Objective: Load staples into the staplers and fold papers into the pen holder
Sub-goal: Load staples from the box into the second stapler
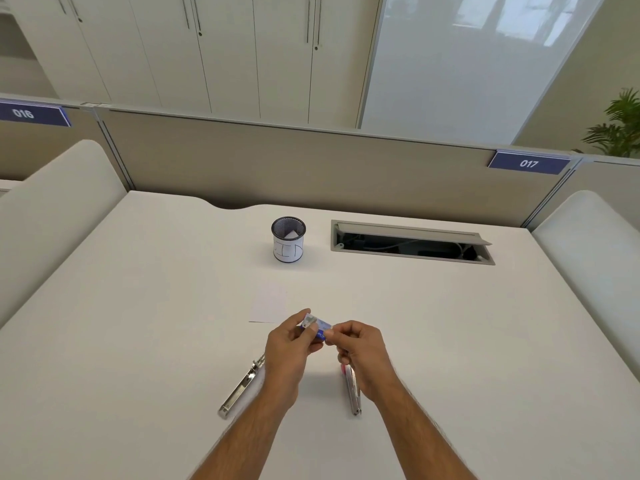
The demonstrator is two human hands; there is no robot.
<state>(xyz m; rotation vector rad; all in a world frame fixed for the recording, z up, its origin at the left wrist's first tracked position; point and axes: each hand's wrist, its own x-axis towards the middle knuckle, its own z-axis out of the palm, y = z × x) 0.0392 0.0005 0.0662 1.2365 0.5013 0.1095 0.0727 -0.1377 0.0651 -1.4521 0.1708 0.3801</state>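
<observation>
My left hand (289, 344) and my right hand (360, 351) both grip a small blue staple box (319, 326) above the white desk (138, 323). Its left end is slid open and shows grey staples. One opened stapler (240, 388) lies flat under my left wrist, its metal channel exposed. A second stapler (353, 393), with a red part at its far end, lies under my right hand and is partly hidden by it. A white sheet of paper (268, 304) lies just beyond my hands. Further back stands a black mesh pen holder (288, 242) with folded paper inside.
An open cable tray (412, 242) is sunk into the desk at the back right. A beige partition (311, 161) closes the desk's far side, with labels 016 and 017. Padded white side panels (52, 209) flank the desk.
</observation>
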